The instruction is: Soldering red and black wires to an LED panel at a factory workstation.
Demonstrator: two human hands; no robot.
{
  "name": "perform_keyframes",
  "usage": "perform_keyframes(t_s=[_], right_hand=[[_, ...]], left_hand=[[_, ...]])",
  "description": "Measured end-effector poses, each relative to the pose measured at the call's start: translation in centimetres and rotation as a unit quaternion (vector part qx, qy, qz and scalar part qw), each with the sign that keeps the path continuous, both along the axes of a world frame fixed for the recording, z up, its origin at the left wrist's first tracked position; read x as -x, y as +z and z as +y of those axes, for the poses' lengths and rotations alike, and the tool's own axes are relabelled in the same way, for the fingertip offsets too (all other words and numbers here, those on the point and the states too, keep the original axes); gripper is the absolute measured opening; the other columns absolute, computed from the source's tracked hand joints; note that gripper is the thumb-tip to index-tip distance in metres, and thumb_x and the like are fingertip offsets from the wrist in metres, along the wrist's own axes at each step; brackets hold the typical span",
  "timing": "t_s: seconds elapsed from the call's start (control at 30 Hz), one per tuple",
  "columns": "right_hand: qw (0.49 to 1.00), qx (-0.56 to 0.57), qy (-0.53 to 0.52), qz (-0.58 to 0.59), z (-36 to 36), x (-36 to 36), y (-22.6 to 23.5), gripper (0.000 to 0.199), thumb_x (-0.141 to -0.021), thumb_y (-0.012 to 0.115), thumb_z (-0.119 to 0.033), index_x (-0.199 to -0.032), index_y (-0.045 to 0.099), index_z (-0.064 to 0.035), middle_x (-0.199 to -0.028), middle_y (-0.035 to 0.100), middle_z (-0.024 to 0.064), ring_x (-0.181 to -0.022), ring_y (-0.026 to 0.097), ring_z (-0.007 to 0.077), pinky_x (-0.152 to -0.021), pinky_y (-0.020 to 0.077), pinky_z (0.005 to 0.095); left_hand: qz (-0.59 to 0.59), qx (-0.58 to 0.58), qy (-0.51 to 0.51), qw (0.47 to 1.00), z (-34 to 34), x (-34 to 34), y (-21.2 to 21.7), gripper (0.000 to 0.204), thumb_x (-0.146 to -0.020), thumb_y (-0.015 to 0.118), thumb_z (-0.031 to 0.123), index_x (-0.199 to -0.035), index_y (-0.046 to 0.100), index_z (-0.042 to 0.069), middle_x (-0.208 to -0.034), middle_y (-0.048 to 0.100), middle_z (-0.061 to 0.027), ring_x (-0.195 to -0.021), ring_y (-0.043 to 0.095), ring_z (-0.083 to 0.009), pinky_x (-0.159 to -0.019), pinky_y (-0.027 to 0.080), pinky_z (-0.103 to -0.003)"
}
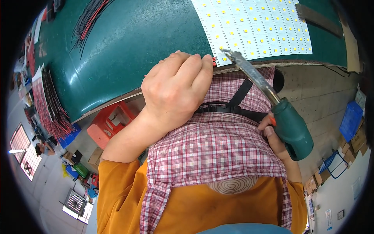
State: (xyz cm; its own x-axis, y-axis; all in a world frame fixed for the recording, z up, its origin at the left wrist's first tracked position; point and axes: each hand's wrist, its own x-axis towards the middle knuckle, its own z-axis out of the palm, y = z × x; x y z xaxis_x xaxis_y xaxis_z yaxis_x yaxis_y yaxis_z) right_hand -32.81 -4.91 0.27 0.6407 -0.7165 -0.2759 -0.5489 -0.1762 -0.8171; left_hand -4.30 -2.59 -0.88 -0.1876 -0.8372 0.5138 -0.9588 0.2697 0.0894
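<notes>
My left hand [175,84] is closed at the table's front edge, its fingers curled down around a red wire. Red wire ends [214,61] poke out beside the fingertips, at the near left corner of a white LED panel [269,37] dotted with yellow chips. Most of the wire is hidden under the hand. In my right hand [274,136] is a soldering iron [292,128] with a thick green handle, gripped partly out of sight behind it. Its metal shaft slants up and left, and the tip is over that same panel corner; whether it touches cannot be told.
Bundles of black and red wires lie on the green tabletop [128,35], one at the back [90,19] and one over the left edge [48,101]. A dark strip [319,20] rests at the panel's right. Below stands a red plastic stool [111,124].
</notes>
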Motion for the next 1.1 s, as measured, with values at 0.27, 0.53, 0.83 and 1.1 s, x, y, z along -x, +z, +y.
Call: perform_keyframes(t_s=[0.27, 0.53, 0.83, 1.1], right_hand=[[0.999, -0.01, -0.036, 0.02, -0.3, -1.7, 0.4, 0.014, -0.075, 0.072, -0.011, -0.088, 0.068, -0.0091, -0.074, 0.067, 0.0021, -0.07, 0.064, 0.0171, -0.061, 0.0513, 0.0274], [0.995, -0.05, -0.081, -0.023, 0.3, -1.4, -1.1, 0.018, -0.072, 0.076, -0.012, -0.088, 0.068, -0.0123, -0.086, 0.062, 0.0046, -0.066, 0.063, 0.0176, -0.058, 0.0502, 0.0279], [0.995, -0.071, -0.067, 0.03, 0.1, -1.1, -0.4, 0.019, -0.071, 0.077, -0.021, -0.086, 0.069, -0.0143, -0.088, 0.063, 0.0043, -0.066, 0.063, 0.0197, -0.056, 0.0501, 0.0296], [0.997, 0.01, 0.043, 0.07, -0.5, -0.5, -0.6, 0.012, -0.088, 0.059, -0.015, -0.091, 0.059, -0.003, -0.078, 0.061, 0.0043, -0.072, 0.056, 0.0144, -0.07, 0.0467, 0.0287]], left_hand=[[0.089, -0.044, 0.014, 0.995, -1.2, -1.6, 0.5, 0.016, -0.065, 0.064, 0.003, -0.081, 0.067, 0.005, -0.071, 0.057, -0.0033, -0.066, 0.058, -0.0193, -0.053, 0.047, -0.029], [0.039, -0.011, 0.011, 0.999, -1.4, -1.3, -0.4, 0.017, -0.063, 0.066, 0.007, -0.08, 0.066, 0.006, -0.071, 0.056, -0.0017, -0.068, 0.058, -0.0175, -0.051, 0.045, -0.027], [0.047, -0.021, 0.007, 0.999, -1.3, -1.7, -0.3, 0.017, -0.063, 0.066, 0.007, -0.079, 0.066, 0.008, -0.071, 0.056, -0.0008, -0.067, 0.058, -0.0165, -0.05, 0.045, -0.027], [0.045, -0.024, 0.004, 0.999, -1.5, -1.7, -0.3, 0.016, -0.063, 0.066, 0.008, -0.079, 0.066, 0.009, -0.071, 0.056, -0.0009, -0.067, 0.058, -0.0164, -0.05, 0.045, -0.027]])
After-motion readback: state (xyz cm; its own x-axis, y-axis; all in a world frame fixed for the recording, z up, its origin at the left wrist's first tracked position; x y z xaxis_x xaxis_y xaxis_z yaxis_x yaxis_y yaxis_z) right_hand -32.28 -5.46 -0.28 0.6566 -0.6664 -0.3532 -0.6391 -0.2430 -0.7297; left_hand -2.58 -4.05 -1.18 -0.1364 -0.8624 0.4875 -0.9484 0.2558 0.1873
